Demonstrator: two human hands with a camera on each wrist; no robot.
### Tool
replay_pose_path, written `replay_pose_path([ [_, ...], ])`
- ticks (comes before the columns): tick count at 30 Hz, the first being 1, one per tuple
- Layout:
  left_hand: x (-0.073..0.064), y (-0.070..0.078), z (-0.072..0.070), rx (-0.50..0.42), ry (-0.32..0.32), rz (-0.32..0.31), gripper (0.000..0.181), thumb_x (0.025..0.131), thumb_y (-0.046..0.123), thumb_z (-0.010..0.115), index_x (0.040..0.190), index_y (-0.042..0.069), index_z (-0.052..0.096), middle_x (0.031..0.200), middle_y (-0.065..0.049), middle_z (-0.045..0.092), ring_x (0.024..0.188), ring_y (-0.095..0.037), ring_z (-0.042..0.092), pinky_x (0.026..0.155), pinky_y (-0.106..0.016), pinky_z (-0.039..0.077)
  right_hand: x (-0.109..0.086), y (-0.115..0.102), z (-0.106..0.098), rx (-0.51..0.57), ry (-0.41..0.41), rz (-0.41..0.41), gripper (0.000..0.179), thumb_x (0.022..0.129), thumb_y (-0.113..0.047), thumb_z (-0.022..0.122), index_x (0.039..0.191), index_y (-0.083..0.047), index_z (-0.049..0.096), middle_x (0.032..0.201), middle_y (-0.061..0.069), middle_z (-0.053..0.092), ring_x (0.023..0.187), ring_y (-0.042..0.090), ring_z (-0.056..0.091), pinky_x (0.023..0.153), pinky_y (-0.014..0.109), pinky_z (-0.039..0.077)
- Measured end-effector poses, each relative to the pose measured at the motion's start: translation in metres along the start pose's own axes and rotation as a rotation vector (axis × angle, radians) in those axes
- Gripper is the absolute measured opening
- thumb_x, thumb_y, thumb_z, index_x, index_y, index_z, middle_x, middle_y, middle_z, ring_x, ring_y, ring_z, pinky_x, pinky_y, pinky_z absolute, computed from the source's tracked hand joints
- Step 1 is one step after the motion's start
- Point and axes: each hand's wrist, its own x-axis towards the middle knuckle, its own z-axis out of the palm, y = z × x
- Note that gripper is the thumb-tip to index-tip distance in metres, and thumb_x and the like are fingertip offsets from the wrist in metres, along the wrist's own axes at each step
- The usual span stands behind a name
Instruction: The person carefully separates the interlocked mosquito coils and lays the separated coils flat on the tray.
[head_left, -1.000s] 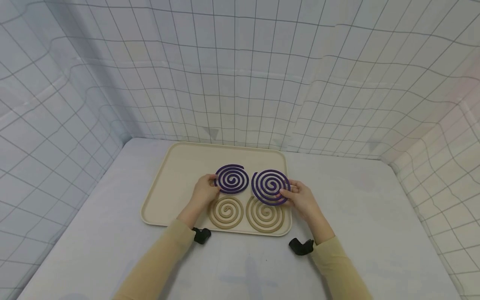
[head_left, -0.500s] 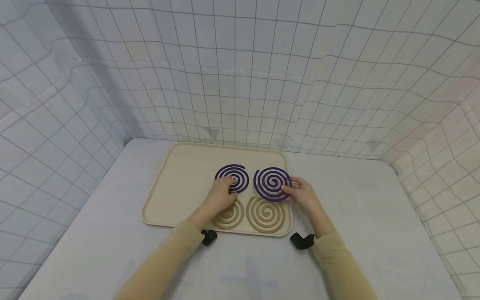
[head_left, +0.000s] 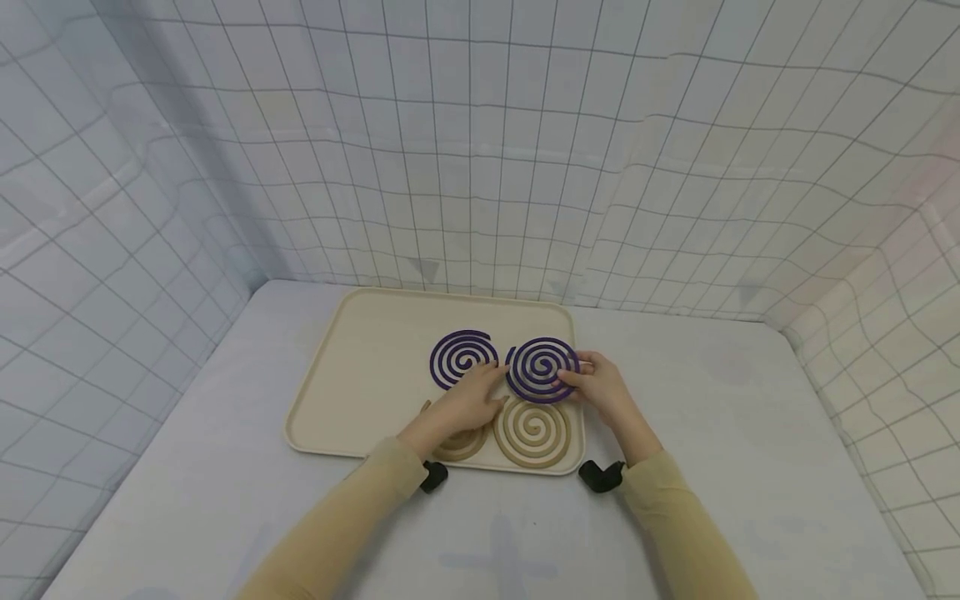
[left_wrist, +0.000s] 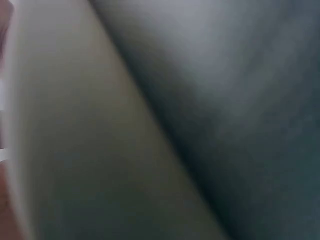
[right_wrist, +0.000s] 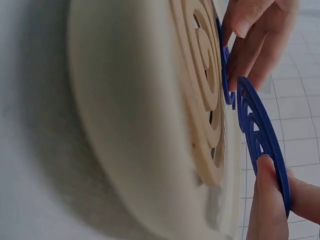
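Note:
Between thumb and fingers, my right hand (head_left: 603, 392) pinches the right edge of a purple mosquito coil (head_left: 546, 364), raised over the tray's right side. In the right wrist view this coil (right_wrist: 270, 132) is tilted and apart from the tray. A second purple coil (head_left: 467, 362) lies on the beige tray (head_left: 360, 375). My left hand (head_left: 471, 400) reaches across its lower right edge, fingertips close to the held coil's left edge; whether they touch it I cannot tell. Nearer me lie two tan coils: the right one (head_left: 535, 428) shows whole, the left one (head_left: 461, 455) is partly covered by my left hand.
The tray's raised rim (head_left: 480, 468) runs near the front, on a white-covered table (head_left: 712, 442). Grid-patterned curtains (head_left: 480, 167) stand behind and at both sides. Black wrist cameras (head_left: 600, 477) hang below both wrists. Blur fills most of the left wrist view.
My left hand has let go of the left purple coil's edge and moved right across it toward the held coil. My right hand keeps its pinch, with the coil shifted slightly.

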Motion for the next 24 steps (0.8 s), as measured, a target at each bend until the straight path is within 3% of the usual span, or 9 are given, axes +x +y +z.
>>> replay_pose_path([
  [8, 0.0, 0.003, 0.001, 0.028, -0.043, -0.044, 0.061, 0.095, 0.015, 0.058, 0.15, 0.003, 0.037, 0.159, -0.023, 0.028, 0.148, -0.041, 0.021, 0.12, -0.052, 0.022, 0.006, -0.007, 0.004, -0.142, 0.01, -0.03, 0.054, 0.093, -0.007, 0.067, 0.139, 0.007, 0.042, 0.12, 0.026, 0.064, 0.073, 0.003, 0.064, 0.066, 0.018, 0.054],
  [14, -0.001, 0.007, 0.001, 0.134, -0.066, -0.037, 0.058, 0.096, 0.016, 0.056, 0.149, -0.001, 0.038, 0.159, -0.024, 0.026, 0.148, -0.042, 0.022, 0.121, -0.05, 0.023, 0.009, -0.008, 0.004, -0.166, -0.001, -0.025, 0.056, 0.093, -0.007, 0.066, 0.141, 0.007, 0.04, 0.12, 0.027, 0.064, 0.073, 0.005, 0.066, 0.067, 0.02, 0.055],
  [24, -0.002, 0.01, 0.005, 0.211, -0.058, -0.046, 0.057, 0.099, 0.019, 0.053, 0.149, -0.002, 0.036, 0.16, -0.022, 0.025, 0.149, -0.04, 0.021, 0.121, -0.047, 0.023, 0.013, -0.008, 0.003, -0.152, 0.016, -0.007, 0.055, 0.094, -0.005, 0.064, 0.143, 0.005, 0.042, 0.126, 0.028, 0.061, 0.101, 0.024, 0.067, 0.083, 0.027, 0.057],
])
